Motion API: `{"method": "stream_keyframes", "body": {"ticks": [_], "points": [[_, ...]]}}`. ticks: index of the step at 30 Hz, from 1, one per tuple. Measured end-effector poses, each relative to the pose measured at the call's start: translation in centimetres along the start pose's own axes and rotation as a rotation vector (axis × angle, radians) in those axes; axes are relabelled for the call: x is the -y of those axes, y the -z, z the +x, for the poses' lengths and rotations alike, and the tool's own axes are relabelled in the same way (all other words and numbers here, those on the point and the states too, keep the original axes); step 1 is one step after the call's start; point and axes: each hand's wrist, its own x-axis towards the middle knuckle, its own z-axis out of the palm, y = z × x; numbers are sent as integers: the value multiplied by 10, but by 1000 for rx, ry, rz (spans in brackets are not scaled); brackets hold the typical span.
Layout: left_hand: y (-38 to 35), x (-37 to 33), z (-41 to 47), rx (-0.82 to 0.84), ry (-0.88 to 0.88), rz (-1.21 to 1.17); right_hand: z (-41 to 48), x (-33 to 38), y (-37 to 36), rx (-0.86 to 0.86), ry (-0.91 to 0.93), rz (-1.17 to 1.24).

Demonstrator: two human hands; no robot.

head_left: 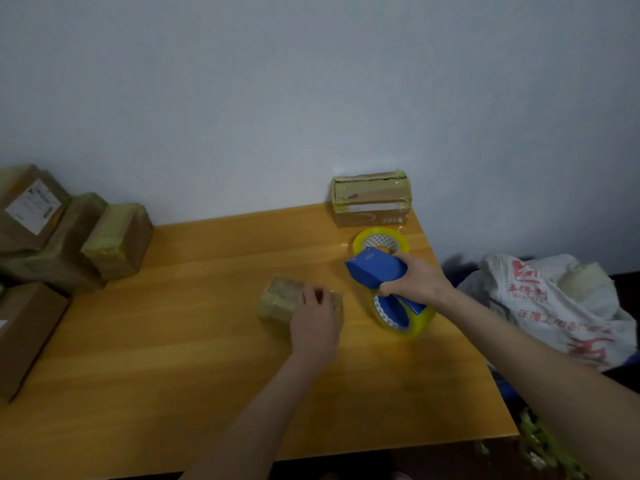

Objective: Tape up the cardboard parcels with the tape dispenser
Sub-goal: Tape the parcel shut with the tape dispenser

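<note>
So this looks like somewhere in the middle of the job, not the start and not the end. Over on the left there's a pile of parcels (69, 233) that look wrapped in yellowish tape already, and one more taped parcel (372, 197) is parked at the back of the surface (173, 358) against the wall, so I'd count those as done. The one being worked on is the small parcel (278, 301), sitting about mid-surface. It seems to have some tape on it already, but it's too blurry to say if it's fully sealed. The left hand (313, 322) lies on top of it with fingers bent over it, holding it down. The right hand (412, 280) is clamped around the blue tape dispenser (375, 268), held just to the right of that parcel and not touching it, with its loaded tape roll (420, 318) hanging below. A spare tape roll (381, 239) lies flat behind it. The plain brown box (24, 334) at the far left edge shows no tape I can make out, so my guess is that one's left to do.
</note>
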Motion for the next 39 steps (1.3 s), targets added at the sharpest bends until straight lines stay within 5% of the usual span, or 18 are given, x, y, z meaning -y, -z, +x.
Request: {"method": "stream_keyframes", "body": {"ticks": [7, 12, 18, 20, 22, 25, 29, 39], "points": [[8, 50, 5, 233, -194, 61, 2, -10, -9, 26, -31, 269], [13, 64, 21, 241, -471, 43, -1, -13, 1, 103, 61, 318], [16, 81, 26, 239, -541, 68, -7, -11, 19, 197, 154, 327], [27, 70, 24, 78, -398, -259, -10, -9, 24, 243, 177, 350], [47, 51, 24, -103, -42, -819, -14, -7, 29, 281, 186, 384], [74, 25, 23, 169, 306, -1379, -18, 0, 28, 332, 206, 403], [83, 13, 18, 360, 290, -1415, -22, 15, 21, 369, 238, 385], [76, 41, 11, 380, 334, -1534, -22, 25, 9, 370, 238, 323]]}}
